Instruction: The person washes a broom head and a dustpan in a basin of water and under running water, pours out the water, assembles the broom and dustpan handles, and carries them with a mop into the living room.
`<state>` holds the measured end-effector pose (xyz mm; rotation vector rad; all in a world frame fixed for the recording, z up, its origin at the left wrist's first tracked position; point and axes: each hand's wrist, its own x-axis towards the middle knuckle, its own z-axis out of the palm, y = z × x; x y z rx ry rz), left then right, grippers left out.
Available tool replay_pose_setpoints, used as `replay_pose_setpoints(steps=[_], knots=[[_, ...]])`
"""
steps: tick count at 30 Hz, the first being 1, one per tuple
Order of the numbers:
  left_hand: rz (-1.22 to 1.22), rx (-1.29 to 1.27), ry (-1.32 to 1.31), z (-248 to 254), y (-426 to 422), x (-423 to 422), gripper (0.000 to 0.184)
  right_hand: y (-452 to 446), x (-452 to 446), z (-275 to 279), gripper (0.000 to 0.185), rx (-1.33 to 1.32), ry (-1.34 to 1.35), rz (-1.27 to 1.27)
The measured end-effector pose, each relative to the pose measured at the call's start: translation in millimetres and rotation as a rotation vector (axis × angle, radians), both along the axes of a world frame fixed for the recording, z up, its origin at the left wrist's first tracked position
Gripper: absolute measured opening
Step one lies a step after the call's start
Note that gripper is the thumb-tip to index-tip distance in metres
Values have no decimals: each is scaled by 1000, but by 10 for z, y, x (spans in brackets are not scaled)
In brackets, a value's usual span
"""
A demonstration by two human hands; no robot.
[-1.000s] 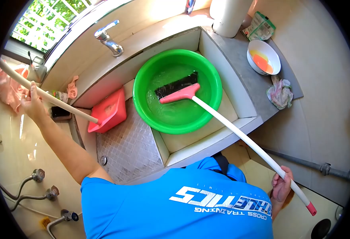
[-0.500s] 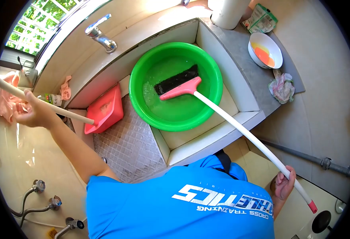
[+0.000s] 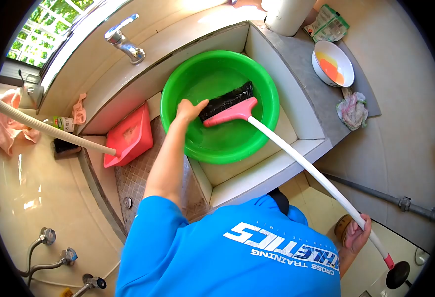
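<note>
A green basin (image 3: 172, 133) with water stands in the tiled sink. In it lies a broom head (image 3: 230, 112) with a pink body and wet black bristles. Its white handle (image 3: 301, 161) runs down to the right, and my right hand (image 3: 358, 234) is closed round it near the pink end. My left hand (image 3: 192, 110) is over the basin at the left end of the bristles, thumb and fingers apart, with nothing visible in it. A pink dustpan (image 3: 131, 136) with a long pale handle leans in the sink's left part, touched by neither hand.
A faucet (image 3: 126, 45) rises behind the sink. On the right ledge are a white bowl (image 3: 332, 63) with orange content, a crumpled bag (image 3: 352, 110) and a green packet (image 3: 328, 24). Pink cloths (image 3: 9, 126) and a bottle (image 3: 64, 123) lie at the left.
My left hand has let go of the dustpan's handle and moved right to the broom bristles over the basin. My right hand still holds the broom handle.
</note>
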<state>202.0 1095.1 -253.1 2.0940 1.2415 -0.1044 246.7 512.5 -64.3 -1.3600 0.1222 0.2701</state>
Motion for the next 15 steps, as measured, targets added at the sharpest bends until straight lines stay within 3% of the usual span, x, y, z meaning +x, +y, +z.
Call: replay_pose_setpoints(steps=[2,3,5,11,13,15], knots=[[31,-236,32,-235,13,106,90,-97,15,-30,27,-28,-23,31],[27,-237,30,-386,2,152,90,-102,18,-28,27,-30,-25,28],[168,-451,-82,-620,-34,212,92,-105,10,-22,26,-23,-16,20],[380,-768,-210,-1000,-44,291,62,-182,25,38,26,-44,-35,40],[408,-1136,-362,-989,-52,265,52,-238,35,29,25,-57,-31,50],[398,-1187,-431,-900,-64,227,46,-284,52,20,25,-67,-27,63]])
